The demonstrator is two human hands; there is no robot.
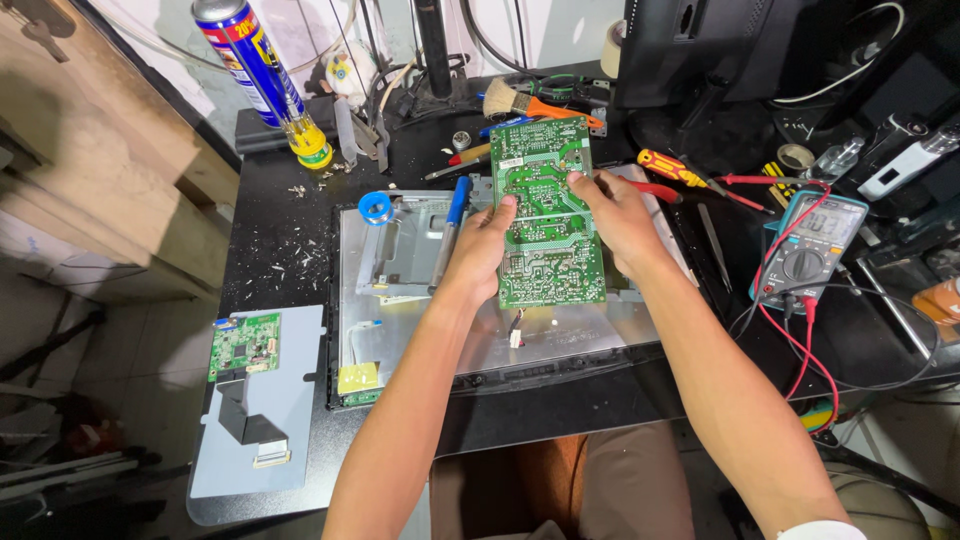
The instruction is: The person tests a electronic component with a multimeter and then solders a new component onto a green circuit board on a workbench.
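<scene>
Two hands hold a green circuit board (547,212) by its long edges above an opened metal monitor chassis (560,340) on the black bench (270,240): left hand (483,246) and right hand (620,215) each clasp one side. Board lifted free; chassis remains open. A multimeter (812,246) and screwdrivers (680,168) crowd the right side; the left side is roomier.

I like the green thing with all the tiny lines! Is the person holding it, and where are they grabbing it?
Yes. Both hands hold the green circuit board by its long side edges: left hand on its left edge, right hand on its right edge.
</scene>
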